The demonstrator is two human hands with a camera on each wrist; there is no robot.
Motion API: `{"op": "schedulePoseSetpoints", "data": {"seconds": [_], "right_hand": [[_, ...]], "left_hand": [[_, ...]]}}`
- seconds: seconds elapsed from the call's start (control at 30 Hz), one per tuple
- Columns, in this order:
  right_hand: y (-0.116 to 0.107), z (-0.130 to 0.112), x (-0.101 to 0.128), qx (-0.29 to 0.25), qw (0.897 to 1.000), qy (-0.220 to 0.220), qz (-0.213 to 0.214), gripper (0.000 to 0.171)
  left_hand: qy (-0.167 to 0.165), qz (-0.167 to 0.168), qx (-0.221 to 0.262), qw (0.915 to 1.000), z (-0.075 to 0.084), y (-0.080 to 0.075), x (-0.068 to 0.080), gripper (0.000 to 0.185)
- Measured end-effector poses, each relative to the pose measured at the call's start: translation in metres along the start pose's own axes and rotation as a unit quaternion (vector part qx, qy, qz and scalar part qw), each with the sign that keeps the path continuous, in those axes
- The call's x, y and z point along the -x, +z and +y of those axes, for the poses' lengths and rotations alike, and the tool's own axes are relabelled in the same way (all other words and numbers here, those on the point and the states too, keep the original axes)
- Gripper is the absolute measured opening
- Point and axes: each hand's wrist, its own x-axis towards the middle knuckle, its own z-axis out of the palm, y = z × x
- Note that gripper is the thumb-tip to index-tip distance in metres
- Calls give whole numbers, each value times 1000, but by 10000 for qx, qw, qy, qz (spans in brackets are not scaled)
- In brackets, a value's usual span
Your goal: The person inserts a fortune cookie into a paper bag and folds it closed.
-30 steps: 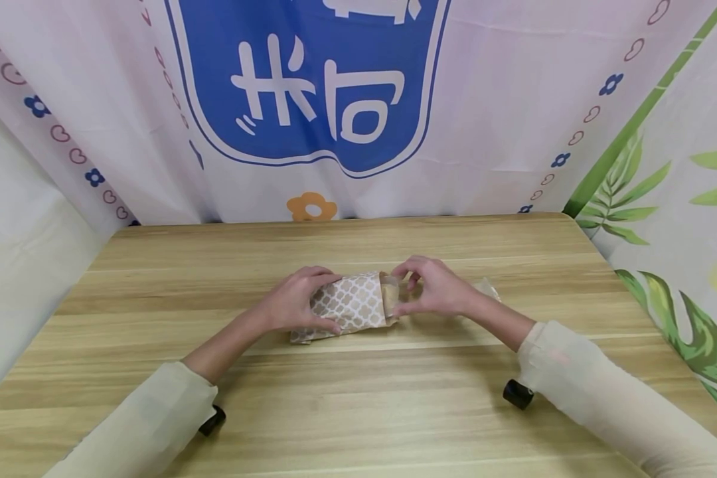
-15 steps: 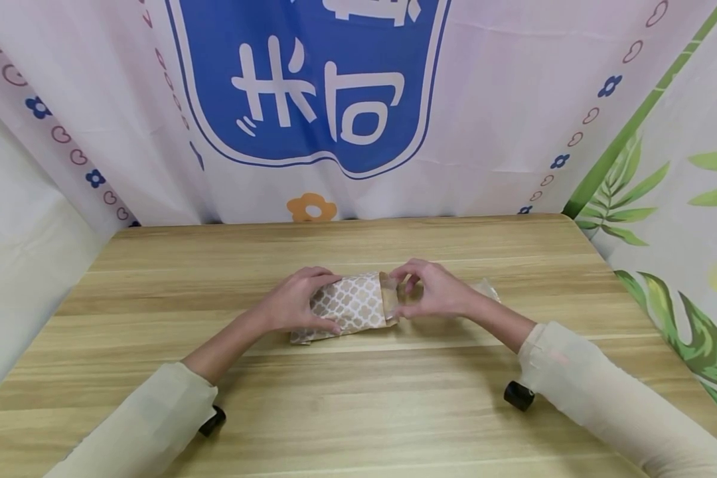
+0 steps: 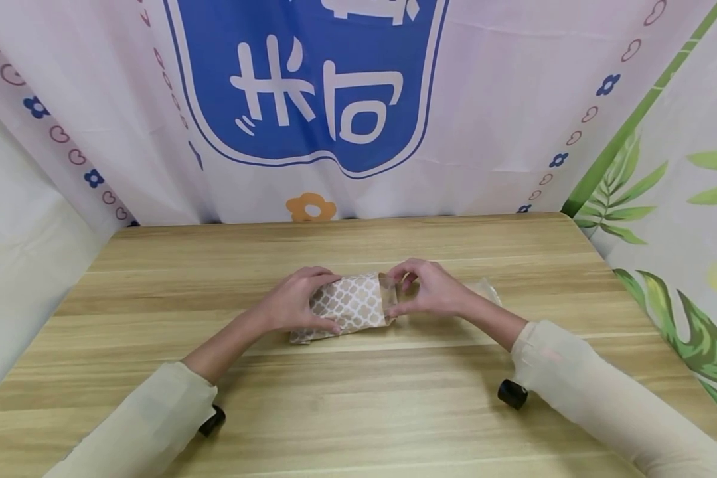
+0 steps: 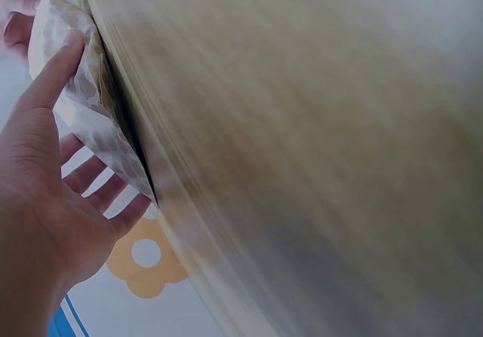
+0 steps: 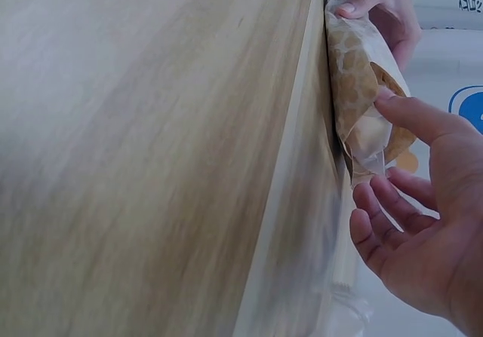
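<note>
Lying flat near the middle of the counter (image 3: 155,265), a small paper bag (image 3: 352,304) sits between both hands. Counter surface: pale wood-grain laminate, long straight boards, matte.

Left: the left hand (image 3: 295,302) clamps the bag's closed end, thumb along the near edge and fingers curled over the far edge. In the left wrist view the thumb lies straight against the patterned face and the fingers (image 4: 102,186) reach behind the bag. Cream sleeve (image 3: 149,418) on the forearm, soft fabric.

Centre: the bag is kraft brown with a white lattice print, rectangular, slightly creased and puffed. Its mouth faces right, showing plain brown inside. In the right wrist view the mouth gapes a little and the paper looks thin and crinkled.

Right: the right hand (image 3: 433,289) is at the open mouth, thumb and fingertips pinching the rim. The right wrist view shows the thumb on the lip and the other fingers (image 5: 385,224) loosely bent beneath. Just behind this hand lies a piece of clear plastic wrap (image 3: 484,289), glossy and wrinkled.
</note>
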Motion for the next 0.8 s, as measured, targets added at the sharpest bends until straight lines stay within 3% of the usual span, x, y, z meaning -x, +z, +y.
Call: {"op": "schedulePoseSetpoints", "data": {"seconds": [0.8], "right_hand": [[2,4,-3,-214,9997,139,-53,63]], "left_hand": [[284,-68,140,9995,-14,-8,10,109]]}}
